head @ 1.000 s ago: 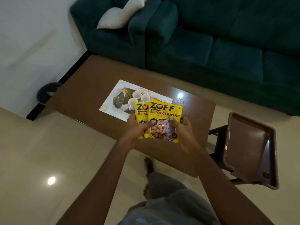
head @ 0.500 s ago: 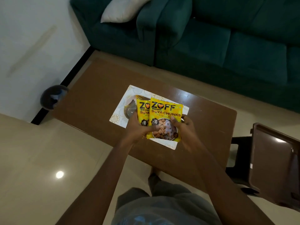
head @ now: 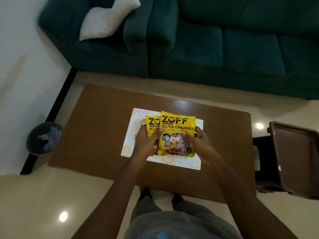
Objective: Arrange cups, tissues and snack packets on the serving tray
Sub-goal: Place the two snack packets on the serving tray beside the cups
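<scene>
Two yellow soya chunks packets overlap above the white patterned serving tray (head: 174, 161) on the brown table (head: 96, 135). The front packet (head: 177, 128) lies over the left packet (head: 151, 125). My left hand (head: 146, 144) grips the left packet, thumb reaching onto the front one. My right hand (head: 195, 144) holds the front packet's right edge. The packets and my hands hide whatever stands on the tray, so cups and tissues are out of sight.
A dark green sofa (head: 207, 40) with a white cushion (head: 107, 19) stands beyond the table. A brown plastic chair (head: 296, 161) is at the right. A dark round bin (head: 43, 138) sits by the wall at the left. My feet show under the table's near edge.
My view has swung so the table and tray sit squarer and closer. Both hands have stayed on the two packets, now lower over the tray and covering the cups.
</scene>
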